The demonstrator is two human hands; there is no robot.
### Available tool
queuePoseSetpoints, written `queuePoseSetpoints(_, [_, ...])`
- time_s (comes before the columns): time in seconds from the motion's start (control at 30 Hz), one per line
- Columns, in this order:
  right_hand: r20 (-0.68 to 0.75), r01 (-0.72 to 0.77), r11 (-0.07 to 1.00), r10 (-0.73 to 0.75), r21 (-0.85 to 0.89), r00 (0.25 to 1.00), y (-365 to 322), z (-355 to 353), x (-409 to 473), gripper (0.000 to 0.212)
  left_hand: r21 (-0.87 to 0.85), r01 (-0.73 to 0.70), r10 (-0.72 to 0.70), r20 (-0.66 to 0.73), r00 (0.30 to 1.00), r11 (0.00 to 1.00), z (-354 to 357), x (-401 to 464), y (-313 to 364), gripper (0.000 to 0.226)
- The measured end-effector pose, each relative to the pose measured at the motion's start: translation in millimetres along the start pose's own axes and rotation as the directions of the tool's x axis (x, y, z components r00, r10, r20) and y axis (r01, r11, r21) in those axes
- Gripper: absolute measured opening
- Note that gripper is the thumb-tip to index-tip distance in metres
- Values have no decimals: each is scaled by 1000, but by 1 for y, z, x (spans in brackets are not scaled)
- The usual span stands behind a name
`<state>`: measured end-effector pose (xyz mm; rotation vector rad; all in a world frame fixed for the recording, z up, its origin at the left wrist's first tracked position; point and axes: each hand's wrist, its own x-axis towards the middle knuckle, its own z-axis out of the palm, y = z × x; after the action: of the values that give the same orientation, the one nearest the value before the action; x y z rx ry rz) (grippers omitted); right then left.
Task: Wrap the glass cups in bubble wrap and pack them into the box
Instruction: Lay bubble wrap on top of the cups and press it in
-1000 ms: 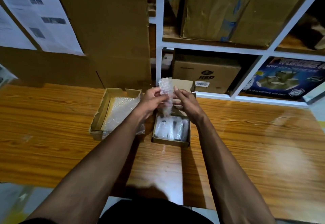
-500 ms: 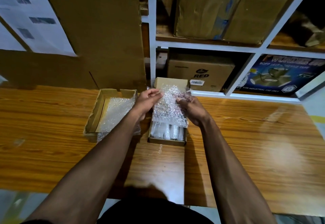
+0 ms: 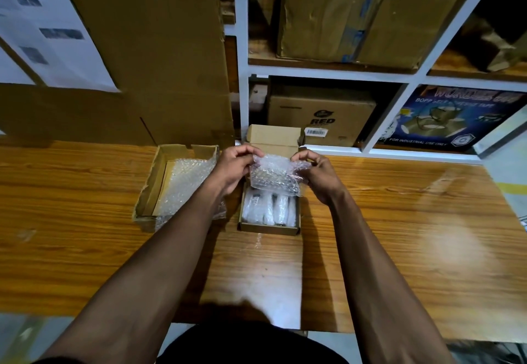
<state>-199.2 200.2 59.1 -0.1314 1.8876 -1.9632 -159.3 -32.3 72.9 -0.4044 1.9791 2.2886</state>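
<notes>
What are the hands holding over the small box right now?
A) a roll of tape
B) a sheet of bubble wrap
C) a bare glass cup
B: both the left hand and right hand pinch a sheet of bubble wrap by its top corners above the small box.

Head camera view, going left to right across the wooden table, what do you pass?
Open box holding bubble wrap → left hand → bubble wrap sheet held above the small box of wrapped cups → right hand.
</notes>
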Motion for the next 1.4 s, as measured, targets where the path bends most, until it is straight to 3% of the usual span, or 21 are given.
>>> queuePoseSetpoints(0.13, [21,-16,1000,15,9,1000,-1,-3,-5,19,-49,53,-51,37,998,997,-6,-1,-4,26])
queuePoseSetpoints(0.23, [7,-34,998,35,-57,999,5,-3,-1,33,10,89,-90,81,993,996,-5,-3,-6,23])
queuePoseSetpoints(0.37, [12,-36,994,37,-102,999,8,-3,1,40,66,156,-162,109,981,986,-6,0,-12,63])
queuePoseSetpoints(0.47, [46,-72,997,71,13,996,2,-4,-2,35,202,141,-148,19,989,969,-8,2,-16,75])
queuePoseSetpoints(0.57, [112,-184,938,157,294,981,3,-7,-2,36,177,112,-113,-8,994,978,-9,3,-17,58])
queuePoseSetpoints(0.63, [211,-254,884,182,392,960,5,-10,-2,46,136,92,-92,-4,996,986,-7,3,-17,50])
queuePoseSetpoints(0.7, [252,-265,902,184,342,950,5,-9,-4,53,102,68,-68,-5,998,992,-4,0,-14,41])
queuePoseSetpoints(0.83, [156,-178,939,136,293,978,7,-5,-1,43,46,49,-49,3,999,998,2,-2,-13,34])
queuePoseSetpoints(1.03, [61,-49,985,39,168,997,4,-7,0,12,37,21,-22,11,1000,999,-1,-7,-9,18])
queuePoseSetpoints(1.17, [77,-14,986,2,167,997,3,-10,-3,16,4,11,-11,27,1000,1000,-3,-11,-9,17])
queuePoseSetpoints(1.3, [110,-30,966,1,255,994,3,-9,-3,12,80,-16,15,19,1000,997,-3,-8,-15,26])
queuePoseSetpoints(1.4, [176,-161,906,98,390,979,3,-13,-3,42,134,-80,85,-37,996,988,-2,-4,-19,24])
